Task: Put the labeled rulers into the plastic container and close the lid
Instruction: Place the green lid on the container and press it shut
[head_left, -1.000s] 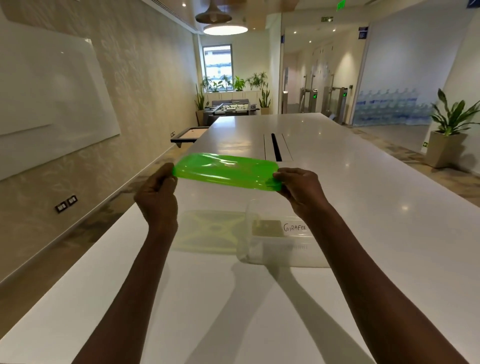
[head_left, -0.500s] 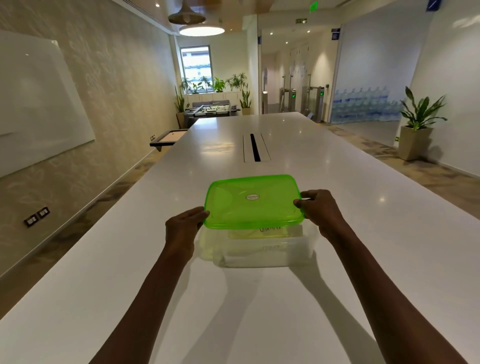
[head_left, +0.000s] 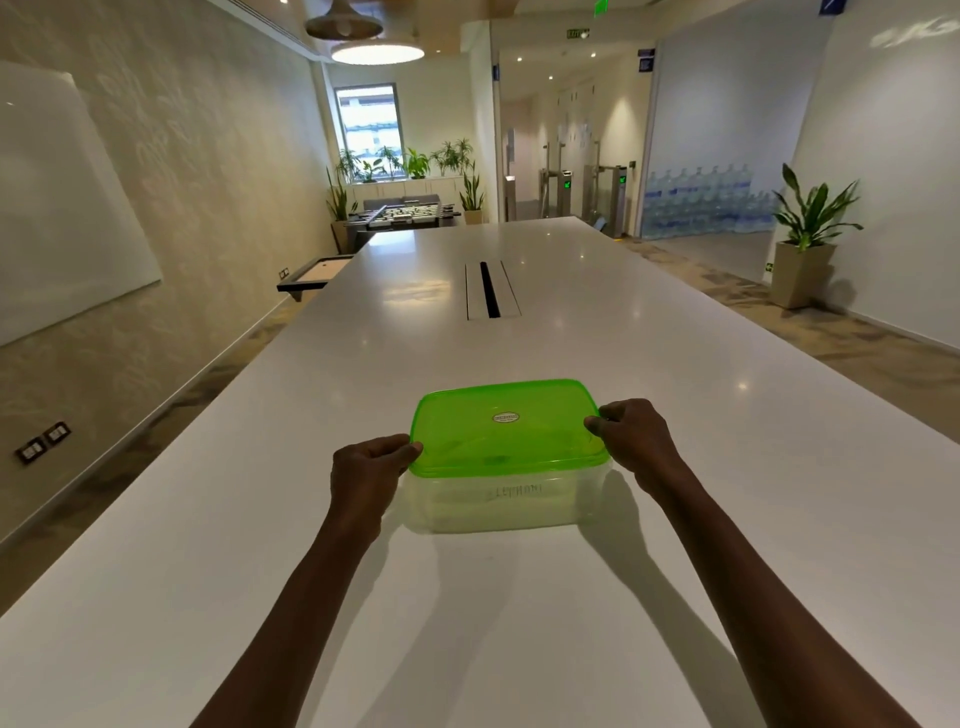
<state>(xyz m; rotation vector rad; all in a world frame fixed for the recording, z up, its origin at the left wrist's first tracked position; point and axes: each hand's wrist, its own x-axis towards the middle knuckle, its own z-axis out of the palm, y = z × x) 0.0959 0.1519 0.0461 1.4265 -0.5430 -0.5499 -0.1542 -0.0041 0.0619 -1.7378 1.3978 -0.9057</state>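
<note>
1. Bright green lid (head_left: 506, 426) sits on top of the clear plastic container (head_left: 506, 501), near the middle of the long white table (head_left: 675, 415).
2. Left hand (head_left: 366, 475) and right hand (head_left: 636, 439) each pinch a lid edge, fingers curled.
3. Lid's glossy, rounded corners, with a small oval sticker (head_left: 505, 417). Something pale shows blurry through the wall.
4. Room: whiteboard (head_left: 62, 208), potted plant (head_left: 808, 234).

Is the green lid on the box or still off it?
On. The green lid covers the clear box, with the left hand and right hand gripping its ends. Whether it has snapped shut, I cannot tell.
</note>
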